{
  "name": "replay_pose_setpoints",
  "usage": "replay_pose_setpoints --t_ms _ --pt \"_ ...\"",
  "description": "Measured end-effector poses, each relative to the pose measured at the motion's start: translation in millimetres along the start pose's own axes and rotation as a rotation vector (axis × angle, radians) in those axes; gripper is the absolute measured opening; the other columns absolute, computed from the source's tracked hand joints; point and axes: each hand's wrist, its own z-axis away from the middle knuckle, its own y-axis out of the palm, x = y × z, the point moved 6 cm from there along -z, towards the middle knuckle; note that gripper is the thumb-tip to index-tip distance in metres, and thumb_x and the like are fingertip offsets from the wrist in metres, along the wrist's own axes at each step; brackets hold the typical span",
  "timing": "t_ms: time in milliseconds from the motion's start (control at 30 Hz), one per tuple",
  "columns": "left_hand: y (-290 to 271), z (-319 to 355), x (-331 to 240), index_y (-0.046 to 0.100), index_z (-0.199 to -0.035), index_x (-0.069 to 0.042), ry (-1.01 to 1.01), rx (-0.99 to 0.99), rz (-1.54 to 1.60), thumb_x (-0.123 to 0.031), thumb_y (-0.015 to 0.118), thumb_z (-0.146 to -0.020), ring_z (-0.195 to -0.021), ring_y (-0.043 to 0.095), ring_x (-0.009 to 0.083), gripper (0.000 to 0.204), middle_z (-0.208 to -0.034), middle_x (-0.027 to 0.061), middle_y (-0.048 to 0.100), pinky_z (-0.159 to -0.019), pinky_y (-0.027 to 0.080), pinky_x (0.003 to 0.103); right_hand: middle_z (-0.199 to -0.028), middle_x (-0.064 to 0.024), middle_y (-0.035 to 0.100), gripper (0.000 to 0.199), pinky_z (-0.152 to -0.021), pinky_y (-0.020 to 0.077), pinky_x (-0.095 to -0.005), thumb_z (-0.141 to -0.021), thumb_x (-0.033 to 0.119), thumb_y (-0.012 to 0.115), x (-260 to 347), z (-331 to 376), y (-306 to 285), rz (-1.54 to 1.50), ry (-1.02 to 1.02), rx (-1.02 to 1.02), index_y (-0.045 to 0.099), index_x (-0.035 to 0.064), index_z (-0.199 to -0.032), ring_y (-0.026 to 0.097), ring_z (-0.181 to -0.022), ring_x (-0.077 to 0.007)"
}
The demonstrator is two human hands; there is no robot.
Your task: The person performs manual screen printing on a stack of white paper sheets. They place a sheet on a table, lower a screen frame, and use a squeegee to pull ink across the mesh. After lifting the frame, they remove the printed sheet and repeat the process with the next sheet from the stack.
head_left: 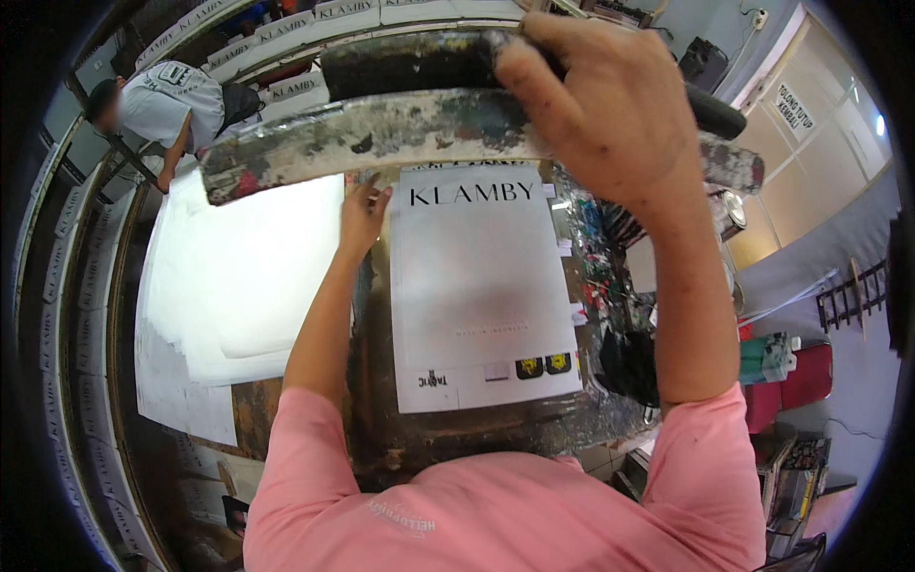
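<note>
My right hand [610, 114] grips the top of a long, ink-stained squeegee [381, 133] with a dark handle, held up across the far end of a white printed sheet [477, 286]. The sheet lies flat on a dark, ink-smeared printing table [457, 439]. My left hand [362, 214] reaches forward to the sheet's far left corner, fingers touching its edge just under the squeegee blade. Both arms wear pink sleeves.
A stack of white sheets [238, 276] lies to the left of the printing table. Long shelves [57, 286] curve along the left. Another person [162, 105] in a grey shirt bends over at the far left. Ink-spattered clutter and a black bag [624, 362] sit to the right.
</note>
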Motion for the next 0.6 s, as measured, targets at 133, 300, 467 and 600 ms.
replay_pose_setpoints --t_ms 133,300,467,600 --pt "51 -34 13 0.074 -0.121 -0.003 0.415 -0.081 -0.482 -0.026 0.075 -0.100 -0.089 0.072 0.0319 0.031 -0.107 0.0206 0.073 -0.077 0.058 0.042 -0.077 -0.0203 0.068 0.047 -0.073 0.0513 -0.0498 -0.101 0.042 0.056 -11 -7 -11 -0.063 -0.059 0.071 0.069 -0.0023 -0.093 0.068 -0.074 -0.0398" --pt "57 -57 27 0.075 -0.110 0.000 0.008 0.168 0.088 -0.018 0.077 -0.096 -0.078 0.069 0.0226 0.023 -0.100 0.0124 0.074 -0.073 0.054 0.033 -0.075 -0.0213 0.067 0.048 -0.073 0.0516 -0.0494 -0.101 0.042 0.055 -21 -19 5 -0.117 0.150 0.138 0.068 -0.0027 -0.090 0.067 -0.073 -0.0412" --pt "-45 -47 35 0.072 -0.103 0.002 -0.316 0.287 0.309 -0.019 0.076 -0.100 -0.073 0.061 0.0112 0.022 -0.085 0.0046 0.070 -0.067 0.049 0.028 -0.073 -0.0223 0.066 0.049 -0.072 0.0519 -0.0491 -0.100 0.042 0.054 -21 -48 2 -0.189 0.576 0.313 0.067 -0.0031 -0.086 0.066 -0.072 -0.0426" --pt "-163 38 74 0.071 -0.103 0.001 -0.447 -0.040 0.210 -0.022 0.076 -0.101 -0.071 0.061 0.0102 0.024 -0.082 0.0043 0.069 -0.065 0.049 0.026 -0.076 -0.0218 0.061 0.042 -0.069 0.0478 -0.0461 -0.104 0.041 0.055 -11 -25 6 -0.214 0.069 -0.019 0.066 0.0006 -0.099 0.058 -0.072 -0.0457"
